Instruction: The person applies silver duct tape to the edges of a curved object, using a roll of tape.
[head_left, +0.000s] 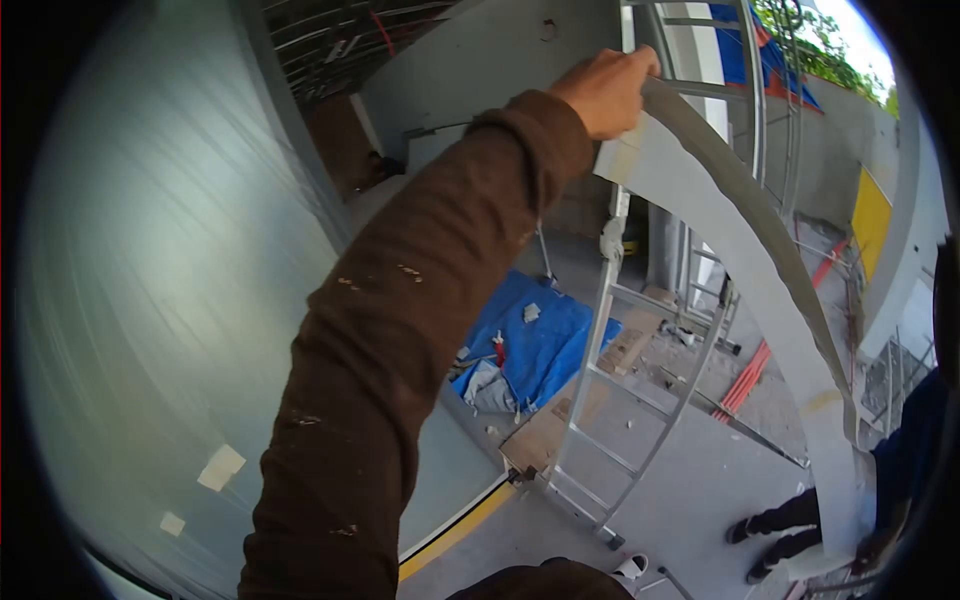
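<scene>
My left hand (612, 92), at the end of a brown sleeve with pale flecks, is raised at the upper middle. Its fingers are closed on the top end of a long white strip of sheet material (745, 250). A grey-brown band runs along one long side of the strip. From my hand it curves down to the lower right, where another person (905, 460) in dark clothes stands by its lower end. That person's grip is hard to make out. My right hand is not in view.
Below my raised hand stands an aluminium ladder (640, 405). A blue tarp (545, 330) with debris lies behind it. Translucent plastic film (180, 280) covers the left side. Red pipes (745, 380) lie on the floor, and a yellow panel (872, 225) leans at the right.
</scene>
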